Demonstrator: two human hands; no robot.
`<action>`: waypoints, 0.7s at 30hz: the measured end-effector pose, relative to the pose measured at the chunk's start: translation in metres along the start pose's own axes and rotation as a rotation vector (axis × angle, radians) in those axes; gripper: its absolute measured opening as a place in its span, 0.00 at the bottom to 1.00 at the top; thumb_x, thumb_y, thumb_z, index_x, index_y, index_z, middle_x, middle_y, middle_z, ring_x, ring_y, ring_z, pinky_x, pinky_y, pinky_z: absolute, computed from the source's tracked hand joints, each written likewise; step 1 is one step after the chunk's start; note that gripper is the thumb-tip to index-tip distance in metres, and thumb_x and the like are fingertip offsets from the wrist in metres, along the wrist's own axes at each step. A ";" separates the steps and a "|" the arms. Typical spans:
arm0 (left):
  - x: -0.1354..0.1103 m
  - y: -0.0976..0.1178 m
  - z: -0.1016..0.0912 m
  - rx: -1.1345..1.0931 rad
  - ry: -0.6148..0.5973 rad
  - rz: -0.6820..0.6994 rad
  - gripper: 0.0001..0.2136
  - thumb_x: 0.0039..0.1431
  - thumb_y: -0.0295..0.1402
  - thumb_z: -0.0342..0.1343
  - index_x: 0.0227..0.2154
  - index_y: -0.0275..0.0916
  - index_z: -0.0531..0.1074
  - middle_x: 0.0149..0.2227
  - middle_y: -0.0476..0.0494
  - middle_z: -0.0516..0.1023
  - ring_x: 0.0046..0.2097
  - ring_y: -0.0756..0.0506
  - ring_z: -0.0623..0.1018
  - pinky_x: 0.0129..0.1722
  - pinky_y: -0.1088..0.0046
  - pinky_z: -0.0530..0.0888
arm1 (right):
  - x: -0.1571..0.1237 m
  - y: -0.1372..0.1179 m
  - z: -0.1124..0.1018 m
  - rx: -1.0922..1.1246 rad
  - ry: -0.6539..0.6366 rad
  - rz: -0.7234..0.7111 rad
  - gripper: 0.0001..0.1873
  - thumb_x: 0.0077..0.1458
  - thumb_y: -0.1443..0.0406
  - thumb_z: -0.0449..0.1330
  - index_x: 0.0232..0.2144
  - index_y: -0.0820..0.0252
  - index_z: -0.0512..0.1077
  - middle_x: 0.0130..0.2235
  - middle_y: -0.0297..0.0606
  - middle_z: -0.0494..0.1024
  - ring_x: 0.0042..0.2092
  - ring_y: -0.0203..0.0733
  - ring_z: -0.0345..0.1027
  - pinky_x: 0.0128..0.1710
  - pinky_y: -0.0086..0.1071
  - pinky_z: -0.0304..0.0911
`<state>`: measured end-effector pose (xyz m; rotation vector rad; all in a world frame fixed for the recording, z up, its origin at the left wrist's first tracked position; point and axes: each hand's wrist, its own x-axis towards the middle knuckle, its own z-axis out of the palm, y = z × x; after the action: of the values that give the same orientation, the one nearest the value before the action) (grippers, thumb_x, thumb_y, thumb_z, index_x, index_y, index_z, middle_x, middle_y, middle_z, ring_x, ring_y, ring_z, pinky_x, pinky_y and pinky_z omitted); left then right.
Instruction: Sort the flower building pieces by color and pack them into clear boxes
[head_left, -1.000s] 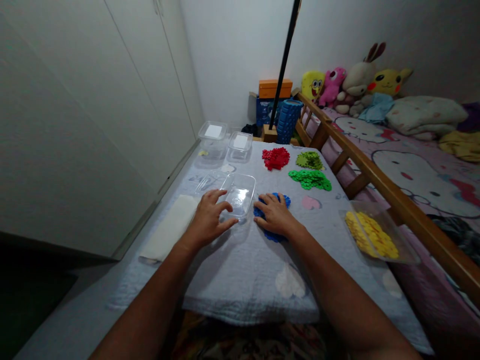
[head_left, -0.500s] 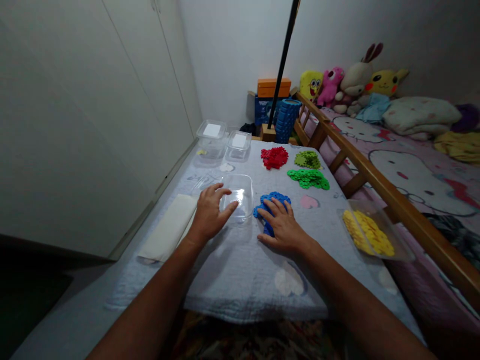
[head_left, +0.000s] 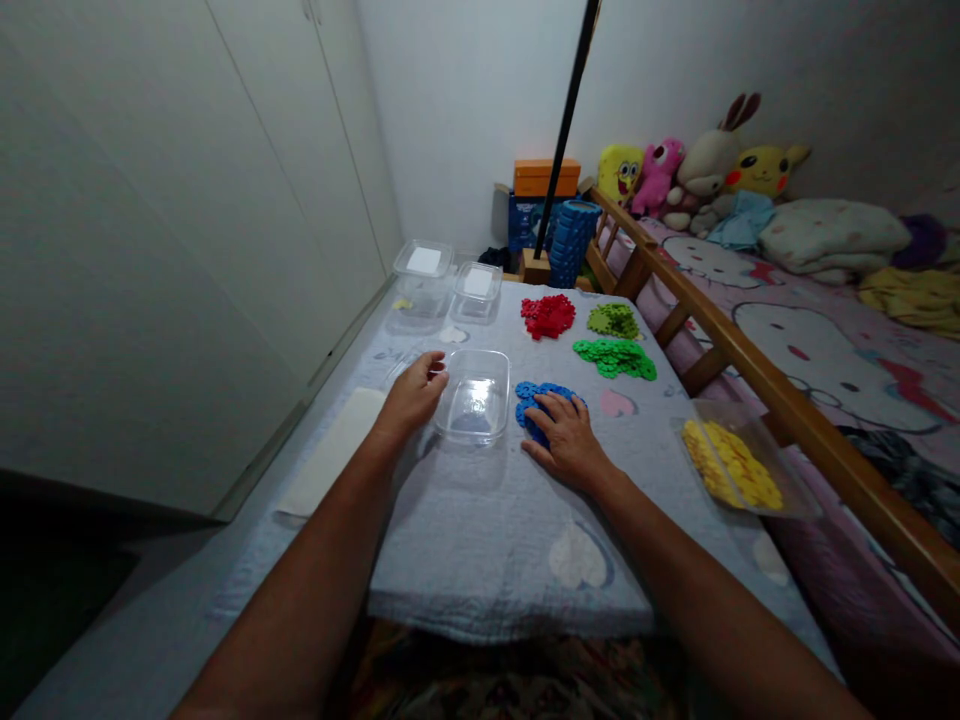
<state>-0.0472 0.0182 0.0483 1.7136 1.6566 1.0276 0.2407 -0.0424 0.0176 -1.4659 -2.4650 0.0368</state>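
Note:
A clear plastic tub (head_left: pixel 475 408) stands on the cloth-covered table (head_left: pixel 495 530). My left hand (head_left: pixel 412 396) grips the tub's left rim, fingers curled over its edge. To the tub's right lies a pile of blue flat pieces (head_left: pixel 534 399). My right hand (head_left: pixel 566 437) rests flat on that pile, fingers spread apart, covering its near part.
Piles of red pieces (head_left: pixel 549 314), olive pieces (head_left: pixel 613 319) and green pieces (head_left: pixel 615 357) lie further back. Two lidded clear tubs (head_left: pixel 450 281) stand at the far left. A clear tray of yellow pieces (head_left: pixel 731 463) sits on the right by a wooden bed rail (head_left: pixel 757 370). A folded white cloth (head_left: pixel 334 463) lies left.
My left hand slid from on top of the tub to its left rim and closed on it. My right hand shifted over the blue pile, gathering it tighter.

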 end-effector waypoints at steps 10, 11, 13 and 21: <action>-0.018 -0.021 -0.011 0.607 -0.042 0.047 0.15 0.58 0.29 0.53 0.46 0.37 0.79 0.48 0.33 0.80 0.52 0.35 0.77 0.55 0.57 0.71 | 0.012 0.006 0.000 -0.003 0.096 0.034 0.25 0.62 0.53 0.60 0.57 0.58 0.72 0.63 0.52 0.70 0.65 0.58 0.58 0.67 0.55 0.43; -0.020 -0.020 -0.011 0.651 -0.049 0.061 0.15 0.58 0.29 0.54 0.46 0.37 0.79 0.48 0.33 0.79 0.52 0.34 0.76 0.55 0.57 0.71 | 0.010 0.005 -0.001 0.004 0.101 0.041 0.26 0.62 0.53 0.59 0.58 0.58 0.72 0.63 0.52 0.70 0.65 0.59 0.57 0.67 0.56 0.42; -0.022 -0.016 -0.012 0.711 -0.070 0.078 0.15 0.58 0.30 0.54 0.46 0.39 0.79 0.49 0.33 0.79 0.52 0.33 0.76 0.53 0.56 0.71 | 0.006 0.004 -0.002 0.014 0.106 0.055 0.28 0.60 0.55 0.60 0.60 0.58 0.70 0.64 0.52 0.69 0.66 0.60 0.56 0.68 0.57 0.41; -0.020 -0.006 -0.005 0.719 -0.124 0.120 0.12 0.59 0.29 0.55 0.43 0.38 0.80 0.42 0.33 0.82 0.47 0.34 0.78 0.46 0.58 0.70 | -0.003 0.010 0.002 0.024 0.137 0.101 0.32 0.58 0.53 0.62 0.61 0.60 0.69 0.64 0.53 0.68 0.66 0.60 0.56 0.67 0.58 0.41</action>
<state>-0.0533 -0.0017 0.0430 2.2833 1.9984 0.3577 0.2503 -0.0396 0.0134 -1.5278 -2.2739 -0.0134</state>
